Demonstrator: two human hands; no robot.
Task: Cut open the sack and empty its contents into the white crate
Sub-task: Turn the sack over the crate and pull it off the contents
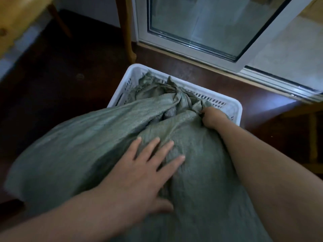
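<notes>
A large grey-green woven sack (83, 145) lies tilted in front of me, its bunched mouth end resting inside the white slotted crate (232, 106). My left hand (146, 170) lies flat on the sack's bulging middle, fingers spread. At the sack's gathered neck, my right hand (212, 118) is clenched on a fold of the fabric, just inside the crate's near right side. The sack's contents are hidden. The crate's inside is mostly covered by the fabric.
The crate stands on a dark red-brown floor (61, 81). A white-framed glass door (201, 27) stands open behind it. A wooden leg (128, 37) rises at the crate's far left, with wooden furniture (19, 16) at the upper left.
</notes>
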